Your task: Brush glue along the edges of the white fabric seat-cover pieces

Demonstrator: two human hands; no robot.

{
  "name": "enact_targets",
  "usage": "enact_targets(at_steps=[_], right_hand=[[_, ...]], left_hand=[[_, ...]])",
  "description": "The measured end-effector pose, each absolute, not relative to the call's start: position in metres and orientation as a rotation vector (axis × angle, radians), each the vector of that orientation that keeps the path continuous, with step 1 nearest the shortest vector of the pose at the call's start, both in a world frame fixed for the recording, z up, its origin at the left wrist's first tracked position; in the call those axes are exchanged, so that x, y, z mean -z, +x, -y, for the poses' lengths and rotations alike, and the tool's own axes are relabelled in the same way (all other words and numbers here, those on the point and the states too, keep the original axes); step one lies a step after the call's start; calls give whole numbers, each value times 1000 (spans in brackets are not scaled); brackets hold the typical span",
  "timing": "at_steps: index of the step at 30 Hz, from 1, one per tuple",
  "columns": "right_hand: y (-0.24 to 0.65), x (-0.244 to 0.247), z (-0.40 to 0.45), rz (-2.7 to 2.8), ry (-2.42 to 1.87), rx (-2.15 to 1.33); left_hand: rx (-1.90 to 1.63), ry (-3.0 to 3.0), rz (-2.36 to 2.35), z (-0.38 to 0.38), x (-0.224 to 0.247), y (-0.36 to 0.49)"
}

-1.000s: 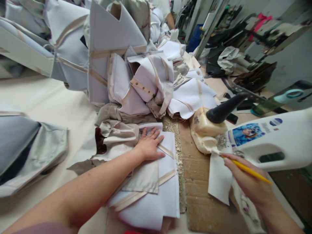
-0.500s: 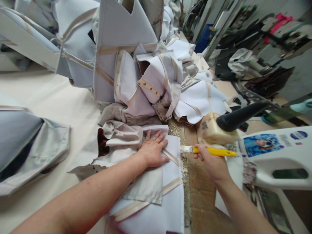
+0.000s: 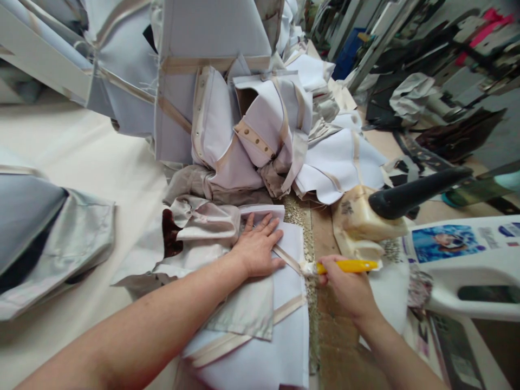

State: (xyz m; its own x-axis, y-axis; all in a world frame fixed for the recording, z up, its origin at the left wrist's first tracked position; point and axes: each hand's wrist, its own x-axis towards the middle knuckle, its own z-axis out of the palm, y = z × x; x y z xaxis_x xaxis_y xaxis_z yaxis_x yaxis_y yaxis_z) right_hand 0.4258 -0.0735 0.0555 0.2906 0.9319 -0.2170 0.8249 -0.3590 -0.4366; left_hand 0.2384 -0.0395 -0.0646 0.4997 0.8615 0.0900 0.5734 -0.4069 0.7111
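Observation:
My left hand (image 3: 257, 246) lies flat, fingers spread, on a white fabric piece (image 3: 284, 303) with beige strips that lies in front of me. My right hand (image 3: 348, 288) is shut on a yellow-handled brush (image 3: 345, 266). The brush's bristle end touches the right edge of that fabric piece, beside my left fingertips. Just behind the brush stands a glue-crusted container (image 3: 359, 222) with a black spout.
A tall heap of white and beige fabric pieces (image 3: 227, 103) rises behind my hands. Cardboard (image 3: 337, 336) crusted with glue lies under my right hand. A white plastic jug (image 3: 467, 265) lies on its side at right. Grey fabric (image 3: 49, 238) sits at left.
My right hand brought the brush from beside the jug leftward and down to the edge of the fabric piece. My left hand stayed pressed on the fabric.

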Motion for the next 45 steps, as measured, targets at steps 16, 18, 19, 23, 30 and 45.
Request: enact_targets(at_steps=[16,18,19,23,30,45], right_hand=[[409,-58,80,1724,-2252,-584],[408,-60,76,1738,-2219,-559],[407,-58,67,1756,-2177,-536],[403,-47,36,1743,-2082,-442],[405,-60,112,1778,-2216,-570],[400,-74,141,1781,-2280,-714]], left_hand=[[-596,2142,-1180,40,62,240],[-603,2144,-1185,40,63,240],[-601,2146,-1185,40,63,240],[-583,2161,-1179,40,63,240],[-573,2164,-1178,40,62,240],[-589,2171,-1183,41,62,242]])
